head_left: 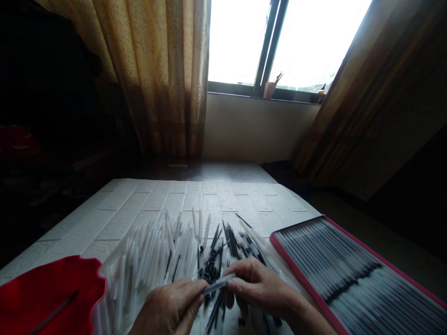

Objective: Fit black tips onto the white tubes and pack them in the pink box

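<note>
Between my two hands runs a translucent pen barrel (217, 284), tilted slightly. My left hand (169, 304) pinches its left end, and my right hand (260, 284) grips the right end with thumb and fingers. Whether a refill sits inside it is too blurred to tell. Behind and under the hands lies a loose pile of dark refills and small black parts (211, 267). Many clear, whitish pen barrels (150, 249) are heaped to the left. More thin black refills (230, 239) point away toward the window side.
A red scalloped bowl (92, 274) at lower left holds one pen (56, 312). On the right, a pink-edged tray (296, 274) carries rows of pens (344, 260). The table has a white brick-patterned cover (209, 201). Beyond it are a curtain (164, 79) and a window (237, 42).
</note>
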Demonstrator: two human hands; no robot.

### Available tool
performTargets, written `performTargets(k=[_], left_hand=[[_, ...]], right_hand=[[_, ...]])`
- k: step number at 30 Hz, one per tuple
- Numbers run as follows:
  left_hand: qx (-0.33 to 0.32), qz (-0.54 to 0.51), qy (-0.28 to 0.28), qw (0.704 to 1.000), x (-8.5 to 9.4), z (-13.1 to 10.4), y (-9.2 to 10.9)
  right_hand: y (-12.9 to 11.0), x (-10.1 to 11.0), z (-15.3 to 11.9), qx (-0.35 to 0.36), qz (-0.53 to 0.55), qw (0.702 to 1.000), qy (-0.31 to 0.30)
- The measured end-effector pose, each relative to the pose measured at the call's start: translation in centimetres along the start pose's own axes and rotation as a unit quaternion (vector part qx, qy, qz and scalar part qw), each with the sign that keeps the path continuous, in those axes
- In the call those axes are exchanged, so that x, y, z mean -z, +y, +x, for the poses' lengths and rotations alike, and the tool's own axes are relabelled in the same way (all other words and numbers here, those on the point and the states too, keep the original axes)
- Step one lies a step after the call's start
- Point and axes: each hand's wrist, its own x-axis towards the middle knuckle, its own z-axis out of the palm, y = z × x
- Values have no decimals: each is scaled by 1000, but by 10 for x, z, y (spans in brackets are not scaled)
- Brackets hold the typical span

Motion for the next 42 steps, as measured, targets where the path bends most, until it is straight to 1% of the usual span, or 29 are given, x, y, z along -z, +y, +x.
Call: performTargets(k=[10, 18, 24, 29, 31, 34, 36, 38, 40, 42], left_hand=[[-17, -10, 22, 1000, 2, 3, 4], [-22, -7, -10, 1000, 0, 0, 1], [-16, -21, -1, 1000, -1, 0, 1], [-6, -20, 20, 1000, -4, 0, 2], [-4, -13, 13, 1000, -4, 1, 3], [-1, -1, -4, 1000, -2, 1, 4], [2, 13, 4, 1000, 0, 1, 1], [3, 33, 23, 999, 0, 0, -4], [3, 50, 38, 998, 1, 0, -10], [5, 61, 49, 997, 1, -1, -15]], right_hand=[[1, -1, 0, 1, 25, 1000, -6], [1, -4, -1, -9, 20, 1000, -11], [-1, -6, 1, -5, -9, 1000, -1], [-9, -9, 2, -6, -36, 999, 30], [-12, -9, 0, -6, -40, 998, 40], [-13, -4, -3, 6, -41, 998, 52], [-15, 1, -4, 12, -42, 997, 67], [-17, 7, -5, 15, -41, 995, 92], [-18, 12, -6, 23, -31, 991, 129], [-19, 14, -5, 38, 1, 985, 165]])
